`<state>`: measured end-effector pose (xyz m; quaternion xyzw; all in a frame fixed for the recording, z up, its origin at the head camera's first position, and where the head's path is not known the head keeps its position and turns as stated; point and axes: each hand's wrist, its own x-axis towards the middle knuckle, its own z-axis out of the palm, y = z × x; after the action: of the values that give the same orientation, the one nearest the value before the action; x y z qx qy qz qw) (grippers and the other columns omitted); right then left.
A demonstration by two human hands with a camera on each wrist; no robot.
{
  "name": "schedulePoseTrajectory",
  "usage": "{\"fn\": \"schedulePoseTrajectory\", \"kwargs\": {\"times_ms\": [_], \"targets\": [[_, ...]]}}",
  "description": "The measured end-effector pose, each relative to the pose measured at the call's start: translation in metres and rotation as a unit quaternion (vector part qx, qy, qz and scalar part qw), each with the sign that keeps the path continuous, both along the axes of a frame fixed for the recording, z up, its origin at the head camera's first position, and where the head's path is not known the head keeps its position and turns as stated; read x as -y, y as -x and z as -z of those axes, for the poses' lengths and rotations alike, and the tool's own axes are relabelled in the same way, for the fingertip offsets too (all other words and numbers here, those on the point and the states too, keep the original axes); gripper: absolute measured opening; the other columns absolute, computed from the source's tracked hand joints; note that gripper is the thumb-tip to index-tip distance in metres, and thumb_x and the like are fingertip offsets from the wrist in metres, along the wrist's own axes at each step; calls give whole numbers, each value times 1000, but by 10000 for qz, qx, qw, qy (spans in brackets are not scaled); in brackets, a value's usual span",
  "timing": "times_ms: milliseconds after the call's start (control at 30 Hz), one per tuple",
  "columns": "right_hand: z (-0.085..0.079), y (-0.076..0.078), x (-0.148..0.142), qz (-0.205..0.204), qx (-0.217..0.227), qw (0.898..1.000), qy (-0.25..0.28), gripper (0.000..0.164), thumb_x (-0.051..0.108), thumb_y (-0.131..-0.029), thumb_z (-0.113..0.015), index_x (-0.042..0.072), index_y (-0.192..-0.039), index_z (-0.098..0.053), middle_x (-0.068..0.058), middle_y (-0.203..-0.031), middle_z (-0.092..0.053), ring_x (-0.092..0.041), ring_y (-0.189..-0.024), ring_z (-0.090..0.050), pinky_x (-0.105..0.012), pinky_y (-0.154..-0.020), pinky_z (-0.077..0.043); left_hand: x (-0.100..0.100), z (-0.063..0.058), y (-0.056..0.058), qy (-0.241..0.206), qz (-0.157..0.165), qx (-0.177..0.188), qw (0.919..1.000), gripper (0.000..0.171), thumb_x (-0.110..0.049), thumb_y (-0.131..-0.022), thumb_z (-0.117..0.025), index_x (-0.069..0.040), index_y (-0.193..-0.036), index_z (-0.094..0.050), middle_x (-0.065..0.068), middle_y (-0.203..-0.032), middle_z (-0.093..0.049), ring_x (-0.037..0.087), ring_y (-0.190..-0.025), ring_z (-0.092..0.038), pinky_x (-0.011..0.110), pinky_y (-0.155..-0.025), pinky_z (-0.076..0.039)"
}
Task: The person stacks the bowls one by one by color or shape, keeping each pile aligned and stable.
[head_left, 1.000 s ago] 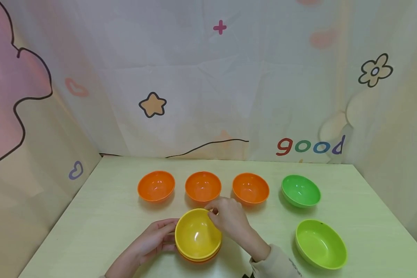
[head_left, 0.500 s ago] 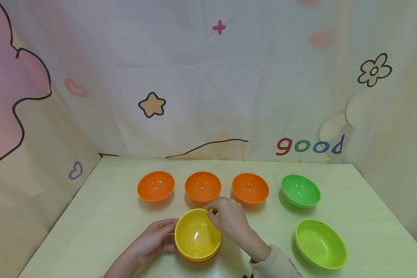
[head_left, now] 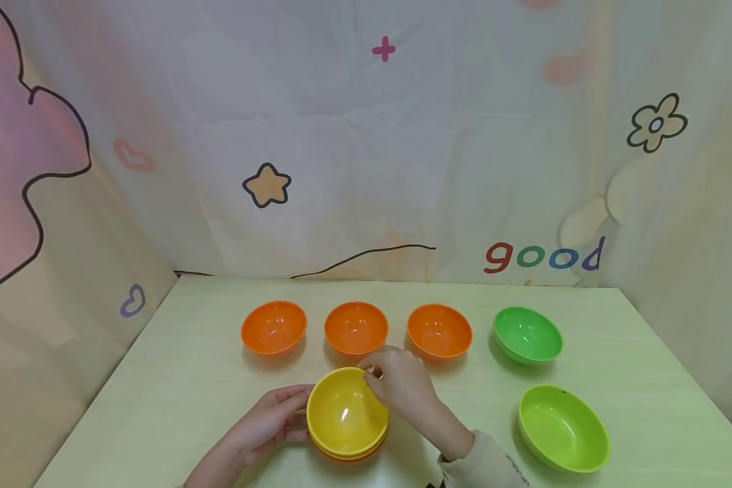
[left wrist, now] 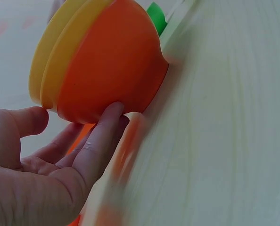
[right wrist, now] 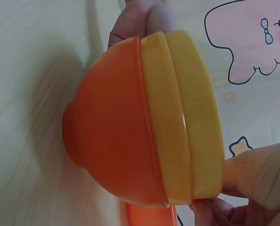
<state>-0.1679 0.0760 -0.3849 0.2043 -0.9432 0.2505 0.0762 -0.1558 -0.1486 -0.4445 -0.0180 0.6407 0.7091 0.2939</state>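
A stack of bowls stands upright at the front middle of the table: an orange bowl (right wrist: 116, 127) at the bottom, with two yellow bowls (head_left: 344, 410) nested in it. From the right, my right hand (head_left: 405, 383) pinches the far right rim of the top yellow bowl, thumb over the inside. My left hand (head_left: 274, 417) rests against the left side of the stack. In the left wrist view its fairly straight fingers (left wrist: 100, 141) lie along the orange bowl, and the thumb tip is right at the yellow rims.
Behind the stack, three orange bowls (head_left: 274, 328) (head_left: 356, 329) (head_left: 440, 331) form a row, with a green bowl (head_left: 527, 335) at its right end. A larger lime-green bowl (head_left: 562, 428) sits at the front right. A printed cloth (head_left: 341, 149) hangs behind the table.
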Motion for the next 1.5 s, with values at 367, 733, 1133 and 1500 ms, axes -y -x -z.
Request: {"fn": "schedulePoseTrajectory", "kwargs": {"times_ms": [367, 733, 1133, 1500], "targets": [[1, -1, 0, 65, 47, 10000, -25, 10, 9, -78, -69, 13, -86, -74, 1, -82, -67, -7, -65, -53, -15, -52, -41, -1, -2, -1, 14, -14, 1, 10000, 54, -31, -94, -51, 4, -134, -41, 12, -119, -60, 20, -93, -65, 38, -81, -54], [2, -1, -4, 98, 93, 9998, 125, 14, 15, -81, -67, 12, -94, -72, -4, -91, -66, -13, -70, -62, -16, -56, -49, 0, -2, 1, 43, -10, 27, 10000, 55, -32, -94, -52, 4, -134, -41, 13, -121, -59, 20, -94, -64, 38, -82, -53], [5, -3, -16, 132, -120, 9997, 159, 19, 21, -82, -67, 15, -100, -70, -1, -87, -63, -15, -75, -62, -21, -61, -50, 0, -1, 0, 37, 6, 59, 10000, 57, -34, -93, -53, 3, -134, -41, 13, -121, -59, 20, -94, -64, 38, -82, -53], [8, -5, -35, 216, -442, 9983, 321, 22, 18, -79, -71, 16, -101, -69, 1, -89, -64, -15, -76, -64, -19, -61, -50, 1, -2, 0, -83, 37, 66, 9999, 58, -33, -92, -53, 3, -135, -41, 13, -123, -58, 21, -97, -64, 38, -84, -53]]}}
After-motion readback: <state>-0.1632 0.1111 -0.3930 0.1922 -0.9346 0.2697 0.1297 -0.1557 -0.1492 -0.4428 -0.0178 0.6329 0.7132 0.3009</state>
